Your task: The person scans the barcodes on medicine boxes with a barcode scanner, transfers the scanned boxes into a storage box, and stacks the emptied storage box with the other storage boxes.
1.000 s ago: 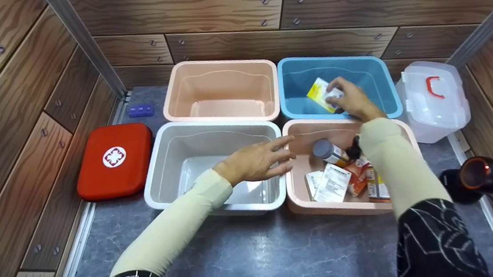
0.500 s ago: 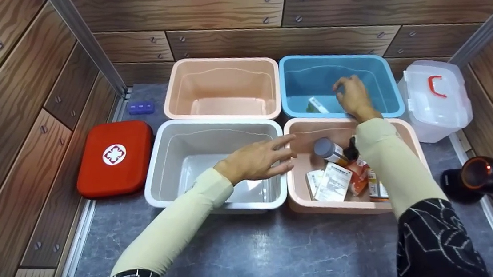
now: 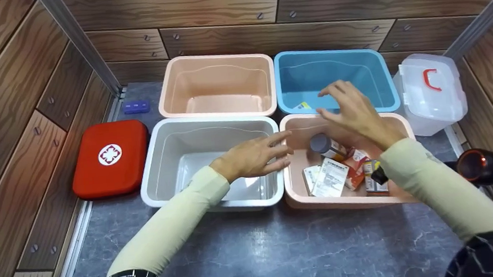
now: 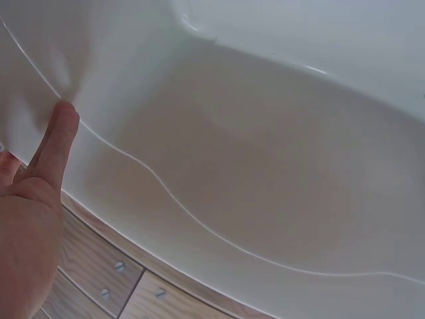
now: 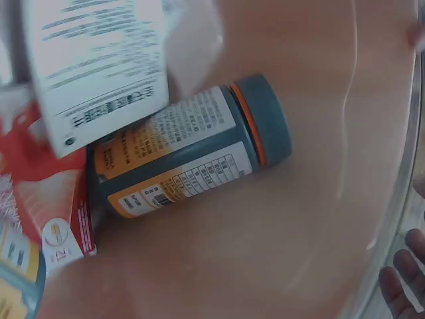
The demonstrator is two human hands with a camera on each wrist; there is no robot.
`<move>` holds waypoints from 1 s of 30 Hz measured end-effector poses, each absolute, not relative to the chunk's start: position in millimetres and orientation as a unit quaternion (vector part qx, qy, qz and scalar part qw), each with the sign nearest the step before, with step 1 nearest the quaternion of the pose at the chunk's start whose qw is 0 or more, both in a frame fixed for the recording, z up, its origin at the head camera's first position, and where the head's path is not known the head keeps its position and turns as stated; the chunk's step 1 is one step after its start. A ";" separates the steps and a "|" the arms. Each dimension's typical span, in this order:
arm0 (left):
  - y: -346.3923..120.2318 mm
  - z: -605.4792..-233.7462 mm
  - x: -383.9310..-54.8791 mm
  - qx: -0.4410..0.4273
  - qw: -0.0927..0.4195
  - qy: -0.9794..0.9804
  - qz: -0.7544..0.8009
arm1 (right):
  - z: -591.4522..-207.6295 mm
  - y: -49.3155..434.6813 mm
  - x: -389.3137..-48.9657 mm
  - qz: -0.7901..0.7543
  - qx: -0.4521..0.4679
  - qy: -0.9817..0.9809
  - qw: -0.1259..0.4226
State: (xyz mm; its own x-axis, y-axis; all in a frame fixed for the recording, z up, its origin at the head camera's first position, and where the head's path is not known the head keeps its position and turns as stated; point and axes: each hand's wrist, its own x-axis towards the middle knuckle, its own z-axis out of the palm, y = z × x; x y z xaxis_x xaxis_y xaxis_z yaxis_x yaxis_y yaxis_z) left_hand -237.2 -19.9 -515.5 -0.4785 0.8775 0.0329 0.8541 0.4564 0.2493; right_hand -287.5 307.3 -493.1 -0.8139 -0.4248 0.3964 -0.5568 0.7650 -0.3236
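Observation:
My right hand (image 3: 353, 111) hovers over the back of the near peach bin (image 3: 350, 200), fingers relaxed and bent, holding nothing. Just beyond its fingertips, part of a yellow-and-white box (image 3: 302, 106) shows in the blue bin (image 3: 332, 53). Below the hand, the peach bin holds a dark grey-capped bottle (image 5: 192, 146) lying on its side, a white printed box (image 3: 331, 178), a red-and-white box (image 3: 355, 168) and a yellow-orange labelled item (image 3: 373, 181). My left hand (image 3: 252, 158) reaches across the grey bin (image 3: 147, 183), fingers extended at its right rim.
A peach bin (image 3: 217, 57) stands behind the grey one. Left of them lie a red first-aid case (image 3: 111, 177) and a purple pill organizer (image 3: 136, 106). A clear lidded box (image 3: 434, 95) and a black device with a red light (image 3: 481, 167) stand at the right.
My right hand lets the yellow-and-white box drop into the blue bin, then draws back towards the near peach bin. My left hand stays in place.

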 end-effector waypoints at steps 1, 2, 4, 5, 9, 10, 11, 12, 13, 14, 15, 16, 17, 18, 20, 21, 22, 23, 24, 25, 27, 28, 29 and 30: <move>-20.7 -515.3 -237.3 0.507 0.048 0.853 0.117 | -490.5 305.5 -283.3 0.199 0.286 -0.925 0.151; -21.3 -515.4 -237.4 0.507 0.045 0.853 0.118 | -487.9 303.7 -278.4 0.185 0.304 -0.924 0.141; -22.3 -515.6 -237.2 0.506 0.044 0.853 0.121 | -483.8 300.3 -269.3 0.154 0.334 -0.924 0.105; -22.7 -515.7 -237.0 0.506 0.044 0.853 0.123 | -482.6 298.7 -265.2 0.136 0.347 -0.924 0.083; -22.6 -515.8 -236.4 0.505 0.050 0.853 0.122 | -484.4 293.8 -253.1 0.061 0.383 -0.922 0.005; -22.5 -515.8 -236.3 0.504 0.052 0.854 0.122 | -486.2 292.5 -251.7 0.045 0.396 -0.917 -0.006; -22.3 -515.9 -236.2 0.503 0.054 0.854 0.120 | -488.6 291.7 -250.6 0.031 0.407 -0.913 -0.015; -22.2 -516.0 -236.1 0.501 0.057 0.855 0.120 | -491.5 291.2 -249.5 0.019 0.417 -0.909 -0.023; -21.9 -516.2 -235.9 0.500 0.060 0.856 0.120 | -494.4 290.7 -248.7 0.008 0.426 -0.904 -0.032; -21.7 -516.4 -235.6 0.500 0.062 0.856 0.118 | -497.6 290.6 -247.9 -0.004 0.435 -0.900 -0.039; -21.5 -516.6 -235.3 0.499 0.065 0.856 0.118 | -500.9 290.9 -247.3 -0.012 0.443 -0.895 -0.046; -21.2 -516.9 -234.9 0.499 0.067 0.856 0.118 | -504.2 291.3 -246.6 -0.022 0.449 -0.892 -0.052; -20.8 -517.1 -234.5 0.500 0.068 0.855 0.118 | -507.8 292.2 -245.9 -0.030 0.454 -0.889 -0.057; -20.3 -517.0 -234.1 0.501 0.070 0.855 0.118 | -511.0 293.2 -244.8 -0.036 0.457 -0.886 -0.062; -19.6 -516.7 -233.7 0.502 0.069 0.854 0.117 | -517.2 295.5 -243.1 -0.042 0.463 -0.883 -0.068; -19.4 -516.3 -233.8 0.502 0.068 0.854 0.117 | -519.9 296.4 -242.6 -0.040 0.466 -0.881 -0.069; -19.3 -515.8 -234.1 0.503 0.068 0.854 0.117 | -521.8 296.9 -242.1 -0.040 0.469 -0.880 -0.068; -19.3 -515.1 -234.5 0.503 0.068 0.854 0.116 | -523.2 297.3 -241.7 -0.040 0.472 -0.878 -0.064; -19.2 -514.4 -235.0 0.502 0.068 0.854 0.115 | -524.1 296.9 -241.6 -0.042 0.475 -0.877 -0.060; -19.3 -513.9 -235.5 0.502 0.067 0.855 0.114 | -524.9 296.5 -241.7 -0.047 0.479 -0.875 -0.051; -19.2 -513.3 -236.3 0.502 0.066 0.855 0.113 | -525.2 294.5 -241.6 -0.073 0.487 -0.870 -0.028; -19.0 -513.2 -236.4 0.501 0.065 0.855 0.114 | -525.3 293.7 -241.4 -0.090 0.487 -0.869 -0.019; -18.6 -513.2 -236.5 0.501 0.063 0.856 0.114 | -525.5 292.6 -241.0 -0.110 0.487 -0.866 -0.010; -18.3 -513.4 -236.6 0.501 0.062 0.856 0.114 | -525.6 291.5 -240.5 -0.128 0.484 -0.866 -0.007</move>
